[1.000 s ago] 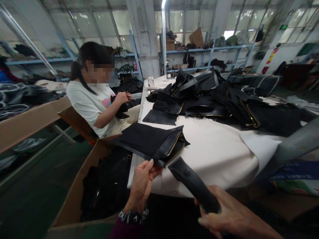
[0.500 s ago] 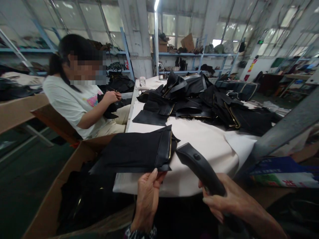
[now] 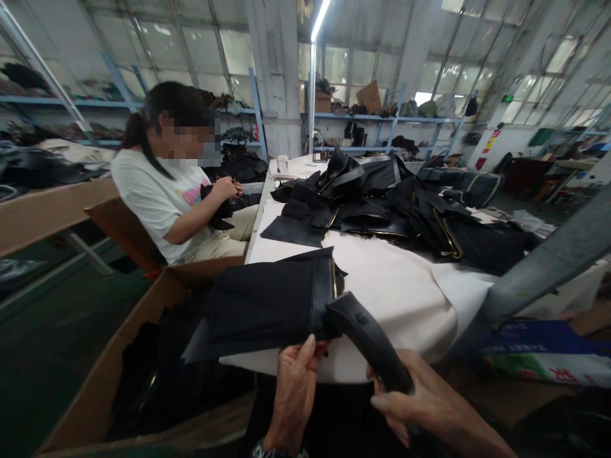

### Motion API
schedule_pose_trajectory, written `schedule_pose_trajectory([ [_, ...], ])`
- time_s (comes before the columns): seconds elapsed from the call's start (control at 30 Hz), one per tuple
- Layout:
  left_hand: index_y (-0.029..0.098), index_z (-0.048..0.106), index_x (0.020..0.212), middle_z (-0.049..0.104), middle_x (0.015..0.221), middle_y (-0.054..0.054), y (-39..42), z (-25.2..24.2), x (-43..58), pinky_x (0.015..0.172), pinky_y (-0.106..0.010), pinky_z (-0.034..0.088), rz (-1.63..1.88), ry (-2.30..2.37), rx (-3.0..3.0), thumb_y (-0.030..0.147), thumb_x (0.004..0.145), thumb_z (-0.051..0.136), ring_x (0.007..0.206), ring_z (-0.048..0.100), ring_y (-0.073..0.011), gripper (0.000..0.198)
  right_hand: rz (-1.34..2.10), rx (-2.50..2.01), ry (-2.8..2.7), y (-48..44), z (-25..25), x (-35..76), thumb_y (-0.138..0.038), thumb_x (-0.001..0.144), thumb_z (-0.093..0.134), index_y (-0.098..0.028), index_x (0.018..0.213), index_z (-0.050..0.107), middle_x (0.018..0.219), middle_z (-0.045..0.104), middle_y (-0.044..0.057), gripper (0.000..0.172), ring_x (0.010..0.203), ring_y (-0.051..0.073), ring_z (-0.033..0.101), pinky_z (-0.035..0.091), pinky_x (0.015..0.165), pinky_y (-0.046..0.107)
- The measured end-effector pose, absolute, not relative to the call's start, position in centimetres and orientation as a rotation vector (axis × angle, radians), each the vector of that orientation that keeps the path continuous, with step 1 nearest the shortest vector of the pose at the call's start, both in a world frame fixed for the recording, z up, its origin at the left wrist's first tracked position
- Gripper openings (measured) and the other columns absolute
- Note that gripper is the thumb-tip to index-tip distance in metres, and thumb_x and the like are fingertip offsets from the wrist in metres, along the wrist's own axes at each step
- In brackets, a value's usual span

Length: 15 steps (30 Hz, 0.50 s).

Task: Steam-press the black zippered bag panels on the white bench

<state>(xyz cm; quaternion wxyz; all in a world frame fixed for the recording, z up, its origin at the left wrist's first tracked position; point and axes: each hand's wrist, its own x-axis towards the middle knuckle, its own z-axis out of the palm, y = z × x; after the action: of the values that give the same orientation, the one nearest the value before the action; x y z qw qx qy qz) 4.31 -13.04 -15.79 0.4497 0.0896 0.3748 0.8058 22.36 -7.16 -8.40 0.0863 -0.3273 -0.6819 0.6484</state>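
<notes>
Nearest, at 6 o'clock, the left hand (image 3: 294,391) is nearly closed, thumb and fingers pinching the lower edge of a black zippered panel (image 3: 265,305). The right hand (image 3: 429,404), at 5 o'clock, curls firmly around the lower end of a padded black strap (image 3: 367,340), whose upper end lies across the panel's right side. The panel looks light, soft and floppy, best held by its firmer zip edge; the strap looks stiffer, easily gripped along its length. A gold zip (image 3: 333,278) runs along the panel's right edge. Beneath lies a white-covered table (image 3: 391,299), heaped at 1 o'clock with a pile of black bag pieces (image 3: 405,210). At 8 o'clock stands a cardboard box (image 3: 119,337) holding dark pieces. At 10 o'clock, a seated co-worker (image 3: 162,197) handles something black. Blue metal shelves (image 3: 386,119) and tall factory windows (image 3: 353,67) line the far walls.
</notes>
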Motion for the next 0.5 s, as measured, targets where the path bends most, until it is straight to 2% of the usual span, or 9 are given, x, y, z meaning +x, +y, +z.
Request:
schedule_pose_trajectory([
  [0.13,0.016,0.061,0.057,0.070,0.061,0.000,-13.0,-15.9,4.6,0.080,-0.033,0.054,2.052,0.827,0.020,0.023,0.054,0.087,0.065,0.065,-0.0126,0.027,1.912,-0.944,-1.954,-6.4,-8.2,24.5,-0.048,0.077,0.063,-0.014,0.104,0.046,0.052,0.049,-0.008,0.046,0.042,0.010,0.046,0.037,0.044,0.023],
  [0.23,0.016,0.060,0.057,0.069,0.059,-0.001,-12.9,-15.8,4.7,0.084,-0.035,0.054,2.056,0.815,-0.010,0.023,0.051,0.089,0.064,0.065,-0.0127,0.030,2.009,-0.942,-1.908,-6.9,-8.2,25.8,-0.050,0.073,0.066,-0.015,0.101,0.045,0.058,0.051,-0.007,0.049,0.042,0.008,0.045,0.037,0.044,0.022],
  [0.33,0.016,0.063,0.058,0.070,0.061,-0.002,-12.9,-16.2,4.4,0.084,-0.030,0.052,2.021,0.857,0.052,0.025,0.056,0.087,0.067,0.065,-0.0123,0.026,2.081,-0.990,-1.898,-7.7,-8.2,25.8,-0.049,0.069,0.069,-0.016,0.098,0.048,0.063,0.053,-0.006,0.049,0.042,0.009,0.048,0.037,0.043,0.021],
  [0.5,0.014,0.071,0.064,0.071,0.069,-0.004,-13.1,-17.3,3.6,0.080,-0.024,0.047,1.921,1.133,0.367,0.033,0.070,0.076,0.074,0.064,-0.0147,0.021,2.039,-1.054,-1.993,-8.3,-8.5,24.1,-0.048,0.068,0.071,-0.015,0.097,0.053,0.058,0.053,-0.006,0.047,0.044,0.010,0.051,0.038,0.046,0.022],
])
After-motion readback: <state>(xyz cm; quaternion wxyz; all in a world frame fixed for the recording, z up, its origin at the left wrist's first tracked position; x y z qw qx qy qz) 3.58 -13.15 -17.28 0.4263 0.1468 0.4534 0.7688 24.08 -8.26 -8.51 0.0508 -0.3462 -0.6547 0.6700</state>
